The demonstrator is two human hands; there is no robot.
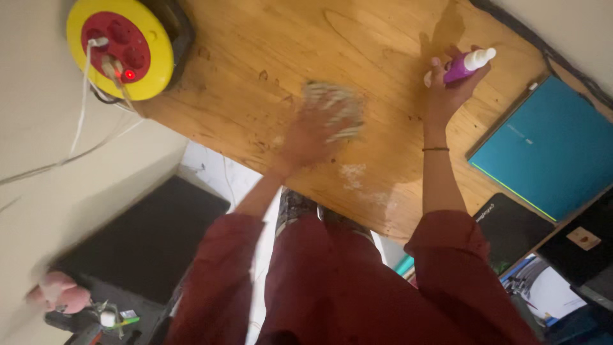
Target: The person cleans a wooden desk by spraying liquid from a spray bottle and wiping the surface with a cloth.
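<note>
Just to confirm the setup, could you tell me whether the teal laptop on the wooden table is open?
No, the flat teal laptop lies closed on the wooden table, beside the right hand holding a purple spray bottle.

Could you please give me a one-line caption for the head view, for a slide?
Left hand presses a cloth on the wooden table; right hand holds a purple spray bottle.

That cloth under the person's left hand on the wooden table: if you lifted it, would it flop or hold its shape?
The cloth looks bunched and crumpled under the left hand, so it would probably droop limply. It seems thin, so likely light. Pushed across the wooden table, it should slide and fold, not roll.
</note>
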